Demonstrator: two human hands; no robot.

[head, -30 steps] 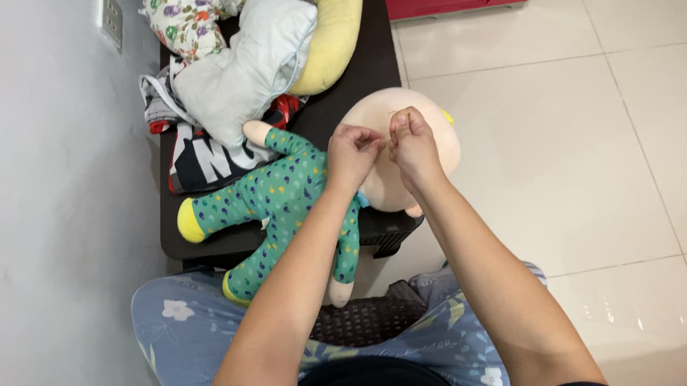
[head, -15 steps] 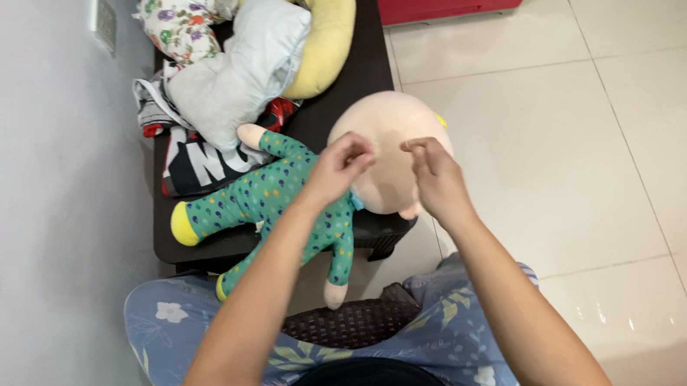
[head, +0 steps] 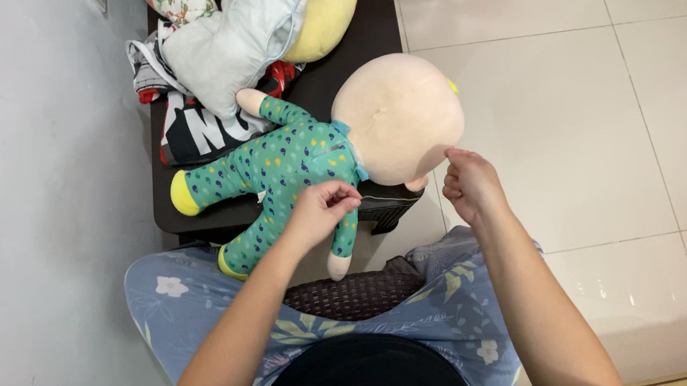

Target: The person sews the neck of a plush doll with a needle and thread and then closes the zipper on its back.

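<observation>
A plush doll (head: 304,162) in green spotted pyjamas is lying face down on the dark bench (head: 361,47). The left hand (head: 319,212) is pinching its fingertips over the doll's back, while the right hand (head: 468,185), loosely curled, is touching the doll's round head.

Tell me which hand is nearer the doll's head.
Right. The right hand pinches at the lower edge of the doll's head; the left hand rests lower, on the doll's green body.
</observation>
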